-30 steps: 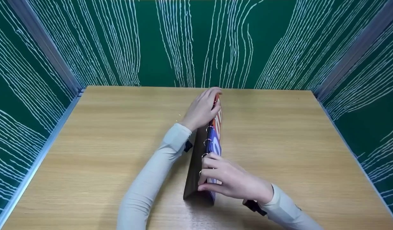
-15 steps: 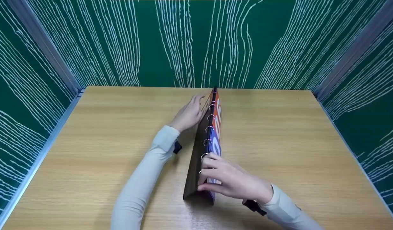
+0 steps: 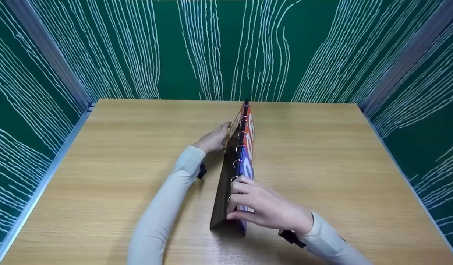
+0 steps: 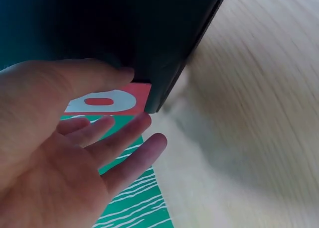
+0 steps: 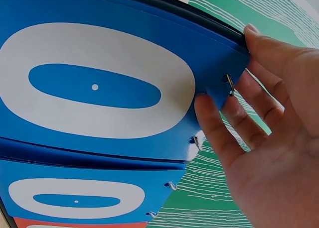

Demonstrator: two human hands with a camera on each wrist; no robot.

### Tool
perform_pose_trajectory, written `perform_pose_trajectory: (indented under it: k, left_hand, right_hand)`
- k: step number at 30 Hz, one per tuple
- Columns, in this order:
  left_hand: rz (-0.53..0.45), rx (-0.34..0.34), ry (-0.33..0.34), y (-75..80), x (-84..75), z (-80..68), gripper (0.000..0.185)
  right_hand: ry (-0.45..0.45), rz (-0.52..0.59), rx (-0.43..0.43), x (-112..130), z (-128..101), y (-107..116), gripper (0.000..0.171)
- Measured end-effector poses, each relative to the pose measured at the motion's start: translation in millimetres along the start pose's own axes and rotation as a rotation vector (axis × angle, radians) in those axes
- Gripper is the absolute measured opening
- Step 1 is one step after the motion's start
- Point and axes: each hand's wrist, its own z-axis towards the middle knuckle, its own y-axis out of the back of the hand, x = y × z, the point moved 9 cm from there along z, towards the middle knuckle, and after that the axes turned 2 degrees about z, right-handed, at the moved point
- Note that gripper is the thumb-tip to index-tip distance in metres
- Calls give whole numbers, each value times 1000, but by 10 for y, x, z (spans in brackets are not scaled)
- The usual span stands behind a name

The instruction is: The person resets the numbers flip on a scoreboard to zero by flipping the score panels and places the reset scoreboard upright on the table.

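Even, bright overhead light. Head view sharp, with wide-angle bowing at the wall edges. Soft glare on the table [image 3: 226, 246] just nearside of the right hand [image 3: 270, 211], faint shadow under the left forearm. Left wrist view motion-blurred, dark above the left hand [image 4: 60, 153]. Right wrist view crisp.

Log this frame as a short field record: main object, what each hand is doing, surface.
object: flip scoreboard, standing tent-like, ring-bound blue and orange number cards showing 0
left hand: fingers straight, touching the dark back panel near the far end
right hand: fingers curled over the ringed top edge at the near end
surface: wooden table
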Motion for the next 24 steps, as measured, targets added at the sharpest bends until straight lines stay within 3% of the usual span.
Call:
perform_pose_trajectory:
  k: [11,24]
  left_hand:
    - [-37,25,-67,-120,18,49,74]
    - [-103,-43,-82,-107,54,58,72]
  right_hand:
    - [-20,14,26,-15,1,-22,17]
    - [-21,24,19,-7,-12,-9,15]
